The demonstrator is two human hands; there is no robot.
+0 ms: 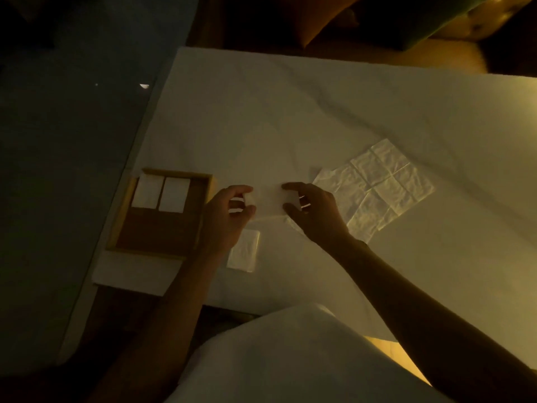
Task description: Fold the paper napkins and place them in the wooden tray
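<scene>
A wooden tray [162,231] lies at the left edge of the white-covered table and holds two folded napkins [161,194] side by side at its far end. Between the tray and an unfolded, creased napkin [377,190], both hands pinch a small folded napkin [268,199] just above the cloth. My left hand [226,216] grips its left end and my right hand [313,213] grips its right end. Another folded napkin [244,251] rests on the cloth below my left hand.
The white tablecloth [290,120] is wrinkled toward the far right. A dark floor [58,170] runs along the table's left side. My white garment [290,359] fills the bottom centre. The room is dim with yellowish light.
</scene>
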